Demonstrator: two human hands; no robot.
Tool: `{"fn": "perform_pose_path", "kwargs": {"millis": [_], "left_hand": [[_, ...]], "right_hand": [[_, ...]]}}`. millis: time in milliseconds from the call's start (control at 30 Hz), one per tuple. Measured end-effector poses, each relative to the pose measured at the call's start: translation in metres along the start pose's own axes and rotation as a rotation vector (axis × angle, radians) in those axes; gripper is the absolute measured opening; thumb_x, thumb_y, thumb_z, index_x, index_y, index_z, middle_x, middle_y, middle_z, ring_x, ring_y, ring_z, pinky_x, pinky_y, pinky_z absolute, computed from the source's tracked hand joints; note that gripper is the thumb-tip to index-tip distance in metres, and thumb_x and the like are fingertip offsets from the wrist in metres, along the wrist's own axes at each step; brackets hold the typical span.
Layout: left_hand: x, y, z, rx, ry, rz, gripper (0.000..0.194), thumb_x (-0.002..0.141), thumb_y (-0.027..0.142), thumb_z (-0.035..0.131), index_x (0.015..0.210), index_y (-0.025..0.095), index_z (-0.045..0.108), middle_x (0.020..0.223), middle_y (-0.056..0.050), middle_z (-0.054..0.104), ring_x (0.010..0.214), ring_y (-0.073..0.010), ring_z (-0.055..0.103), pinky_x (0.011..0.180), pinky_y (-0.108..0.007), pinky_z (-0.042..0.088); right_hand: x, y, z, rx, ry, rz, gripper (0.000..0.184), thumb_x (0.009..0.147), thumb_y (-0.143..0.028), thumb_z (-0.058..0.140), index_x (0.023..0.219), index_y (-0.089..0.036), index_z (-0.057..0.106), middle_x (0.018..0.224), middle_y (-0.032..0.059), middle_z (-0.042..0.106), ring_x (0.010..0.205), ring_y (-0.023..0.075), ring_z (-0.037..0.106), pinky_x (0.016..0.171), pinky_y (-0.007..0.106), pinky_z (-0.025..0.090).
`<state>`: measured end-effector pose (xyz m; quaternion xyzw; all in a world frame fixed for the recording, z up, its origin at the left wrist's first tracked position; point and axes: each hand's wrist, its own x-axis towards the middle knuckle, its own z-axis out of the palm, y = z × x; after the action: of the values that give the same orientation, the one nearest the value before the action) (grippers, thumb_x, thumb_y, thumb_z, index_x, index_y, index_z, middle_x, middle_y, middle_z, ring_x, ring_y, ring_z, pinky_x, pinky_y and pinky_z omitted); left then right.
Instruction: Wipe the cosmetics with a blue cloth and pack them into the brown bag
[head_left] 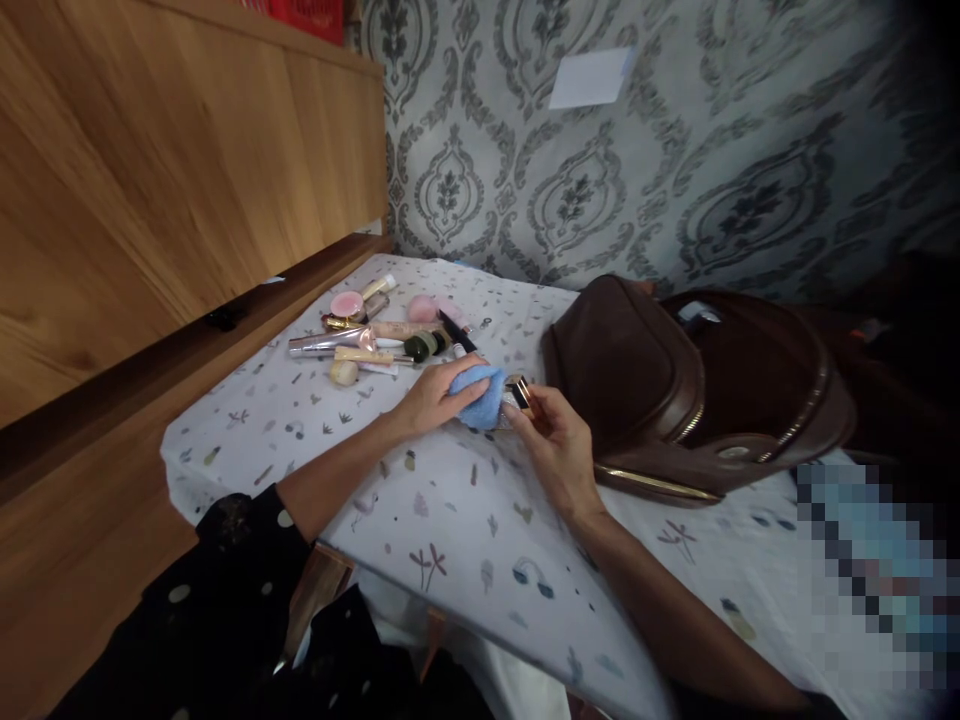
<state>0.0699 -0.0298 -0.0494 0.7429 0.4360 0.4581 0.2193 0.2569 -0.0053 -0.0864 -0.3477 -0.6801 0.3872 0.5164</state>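
Note:
My left hand (429,402) is closed on a folded blue cloth (480,404), pressing it around one end of a small cosmetic bottle (517,393). My right hand (559,440) pinches the bottle near its shiny gold cap. The cloth and fingers hide most of the bottle's body. Just beyond my left hand lies a group of cosmetics: a silvery-pink tube (322,344), a round pink compact (348,304), a dark green bottle (421,346), a black tube (454,330) and a pink makeup sponge (421,309).
An open brown leather bag (622,360) stands on the right of the table, close to my right hand. A white patterned cloth (450,530) covers the tabletop. Wooden furniture (210,150) borders the left, and a patterned wall (510,190) rises behind.

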Motion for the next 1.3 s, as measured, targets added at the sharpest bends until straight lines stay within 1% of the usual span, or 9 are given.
{"fn": "perform_pose_path", "kwargs": {"millis": [367,467,533,633,700,900,1000,1100,1300], "left_hand": [[0.000,-0.007,-0.001,0.031,-0.006,-0.031,0.033,0.096,0.045,0.047,0.107,0.017,0.060,0.098,-0.005,0.066,0.088,-0.0199,0.062,0.083,-0.032,0.047],[-0.002,-0.005,0.003,0.151,0.039,0.043,0.031,0.097,0.043,0.045,0.109,0.018,0.060,0.102,-0.007,0.067,0.092,-0.0212,0.062,0.087,-0.034,0.047],[-0.004,-0.001,0.008,0.251,0.065,0.130,0.030,0.097,0.041,0.045,0.109,0.019,0.060,0.104,-0.008,0.066,0.098,-0.0228,0.060,0.092,-0.037,0.046],[-0.008,0.006,0.016,0.299,0.047,0.221,0.032,0.097,0.042,0.046,0.118,0.018,0.055,0.110,-0.011,0.064,0.107,-0.0247,0.057,0.097,-0.040,0.044],[-0.010,0.010,0.020,0.276,0.019,0.210,0.039,0.097,0.045,0.047,0.125,0.017,0.049,0.116,-0.013,0.061,0.111,-0.0259,0.055,0.098,-0.040,0.045],[-0.011,0.015,0.016,0.157,-0.064,0.064,0.053,0.094,0.053,0.049,0.131,0.016,0.040,0.127,-0.016,0.055,0.118,-0.0281,0.055,0.101,-0.041,0.045],[-0.010,0.015,0.014,0.095,-0.102,0.050,0.050,0.094,0.054,0.047,0.128,0.018,0.044,0.123,-0.014,0.057,0.115,-0.0271,0.057,0.099,-0.039,0.045],[-0.009,0.016,0.015,0.080,-0.111,0.056,0.044,0.095,0.050,0.047,0.126,0.019,0.045,0.120,-0.013,0.059,0.112,-0.0258,0.058,0.097,-0.038,0.046],[-0.006,0.012,0.015,0.113,-0.074,0.087,0.028,0.099,0.039,0.041,0.115,0.019,0.051,0.109,-0.010,0.063,0.104,-0.0241,0.060,0.094,-0.037,0.046]], "right_hand": [[0.002,0.004,0.000,0.080,0.013,0.070,0.031,0.078,-0.045,0.071,0.094,-0.021,0.059,0.079,-0.0005,0.057,0.067,0.0144,0.052,0.063,0.028,0.045],[0.001,0.001,-0.001,0.020,-0.003,0.030,0.033,0.079,-0.044,0.069,0.102,-0.021,0.059,0.081,-0.0003,0.056,0.070,0.0149,0.051,0.065,0.028,0.045],[0.000,0.000,-0.002,-0.077,-0.004,-0.012,0.042,0.078,-0.041,0.069,0.114,-0.022,0.058,0.079,-0.0019,0.053,0.068,0.0148,0.049,0.066,0.029,0.045],[-0.002,0.000,-0.003,-0.210,-0.012,-0.057,0.057,0.077,-0.040,0.070,0.129,-0.023,0.054,0.073,-0.0044,0.047,0.065,0.0143,0.045,0.065,0.029,0.043],[-0.003,0.001,-0.003,-0.205,-0.026,-0.075,0.058,0.078,-0.042,0.069,0.130,-0.022,0.053,0.077,-0.0030,0.051,0.068,0.0150,0.049,0.067,0.030,0.045],[-0.003,-0.005,-0.003,-0.107,-0.073,-0.101,0.047,0.079,-0.047,0.069,0.117,-0.023,0.056,0.099,0.0028,0.063,0.086,0.0193,0.059,0.079,0.032,0.049],[-0.002,-0.007,-0.004,-0.125,-0.059,-0.086,0.041,0.078,-0.051,0.069,0.105,-0.023,0.058,0.086,-0.0001,0.060,0.075,0.0164,0.053,0.070,0.029,0.047],[-0.001,-0.006,-0.004,-0.144,-0.028,-0.075,0.034,0.082,-0.054,0.065,0.092,-0.022,0.058,0.070,-0.0037,0.049,0.062,0.0129,0.042,0.059,0.026,0.040],[-0.002,-0.007,-0.003,-0.067,-0.035,-0.077,0.037,0.090,-0.058,0.054,0.085,-0.021,0.055,0.071,-0.0023,0.047,0.063,0.0136,0.042,0.058,0.026,0.038]]}}
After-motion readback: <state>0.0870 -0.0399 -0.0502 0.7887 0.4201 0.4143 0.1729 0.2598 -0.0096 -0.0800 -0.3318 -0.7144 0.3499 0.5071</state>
